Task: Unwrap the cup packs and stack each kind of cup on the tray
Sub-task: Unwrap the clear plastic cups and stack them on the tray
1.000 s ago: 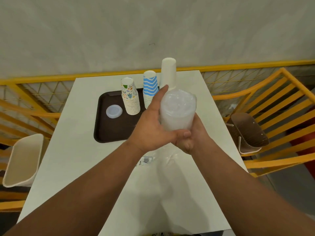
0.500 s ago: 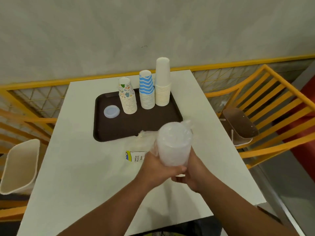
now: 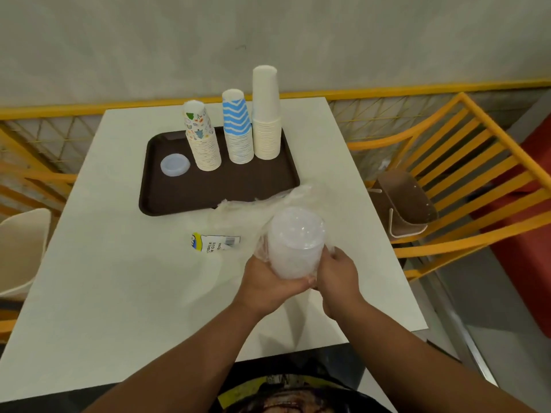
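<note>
Both hands hold a stack of clear plastic cups (image 3: 295, 239) above the white table, still partly inside its thin clear wrapper (image 3: 253, 210). My left hand (image 3: 268, 278) grips the stack's lower left side. My right hand (image 3: 338, 272) grips its lower right side. Beyond them lies a dark brown tray (image 3: 214, 192). On the tray stand a stack of patterned paper cups (image 3: 202, 138), a stack of blue zigzag cups (image 3: 238, 129) and a taller stack of plain white cups (image 3: 266, 114). A clear lid (image 3: 175, 164) lies at the tray's left.
A printed label part of the wrapper (image 3: 213, 242) lies on the white table (image 3: 119, 278) left of my hands. Yellow slatted chairs (image 3: 465, 162) stand to the right and left. A brown holder (image 3: 402, 201) sits on the right chair, a cream bin (image 3: 21, 248) at far left.
My hands have drawn the clear cup stack back from over the tray toward me and lower. The wrapper now trails on the table in front of the tray.
</note>
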